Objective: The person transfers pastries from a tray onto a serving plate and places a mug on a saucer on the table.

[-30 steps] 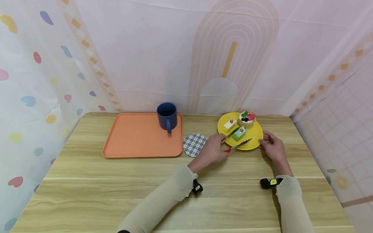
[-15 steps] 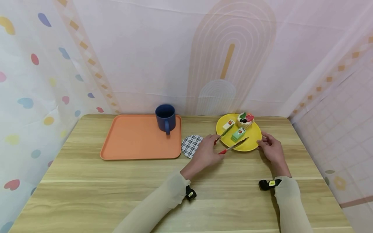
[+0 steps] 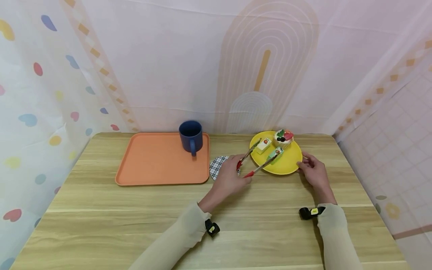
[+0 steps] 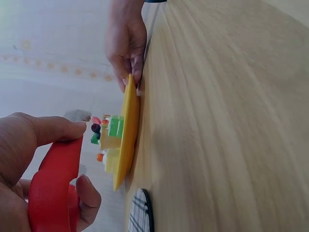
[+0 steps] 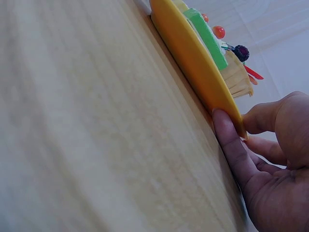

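Note:
My left hand (image 3: 228,180) holds a pair of tongs (image 4: 54,186) by the red handles, the metal arms spread apart with nothing between them. One arm points toward the pale yellow cake slice (image 3: 263,145); the other overlaps the green cake slice (image 3: 275,153) in the head view. Both slices sit on a yellow plate (image 3: 287,165), along with a round fruit-topped tart (image 3: 282,138). At the plate's right rim, my right hand (image 3: 314,172) pinches the edge, the thumb and fingers on opposite faces of it in the right wrist view (image 5: 193,63).
A round checked coaster (image 3: 217,167) lies left of the plate, partly hidden by my left hand. Further left is an orange tray (image 3: 162,161) with a dark blue mug (image 3: 191,137) on its right back corner. A patterned cloth (image 3: 168,67) hangs behind the wooden table (image 3: 256,232).
My left hand has drawn back to the left with the tongs, whose tips now reach less far over the plate. The right hand keeps its hold on the rim; the cakes remain in place.

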Action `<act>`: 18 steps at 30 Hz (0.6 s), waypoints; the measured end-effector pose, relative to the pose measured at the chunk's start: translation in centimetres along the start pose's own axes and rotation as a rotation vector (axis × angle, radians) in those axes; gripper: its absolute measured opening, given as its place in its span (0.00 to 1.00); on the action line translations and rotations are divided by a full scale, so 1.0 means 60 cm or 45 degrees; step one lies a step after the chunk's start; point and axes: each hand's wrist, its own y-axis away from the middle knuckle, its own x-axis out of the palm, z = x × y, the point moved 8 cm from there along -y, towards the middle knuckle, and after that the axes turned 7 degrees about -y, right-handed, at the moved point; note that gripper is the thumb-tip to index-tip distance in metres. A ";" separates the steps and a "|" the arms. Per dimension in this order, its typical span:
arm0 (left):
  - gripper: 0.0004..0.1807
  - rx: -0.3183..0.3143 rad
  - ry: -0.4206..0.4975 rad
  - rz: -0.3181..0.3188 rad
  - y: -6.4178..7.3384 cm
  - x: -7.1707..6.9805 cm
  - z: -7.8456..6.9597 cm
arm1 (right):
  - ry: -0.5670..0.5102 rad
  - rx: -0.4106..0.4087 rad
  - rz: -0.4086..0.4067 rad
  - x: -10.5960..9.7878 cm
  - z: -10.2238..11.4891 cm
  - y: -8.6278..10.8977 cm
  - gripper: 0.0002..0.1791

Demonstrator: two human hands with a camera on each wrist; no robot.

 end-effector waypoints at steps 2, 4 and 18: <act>0.41 -0.004 -0.002 -0.025 0.003 -0.005 0.005 | 0.004 0.001 0.001 0.001 0.001 0.000 0.30; 0.41 -0.011 0.004 -0.046 0.006 -0.010 0.010 | 0.008 0.003 0.002 0.001 0.002 0.000 0.30; 0.41 -0.043 0.063 -0.171 0.021 -0.052 0.045 | 0.005 0.023 0.001 0.000 0.000 -0.002 0.30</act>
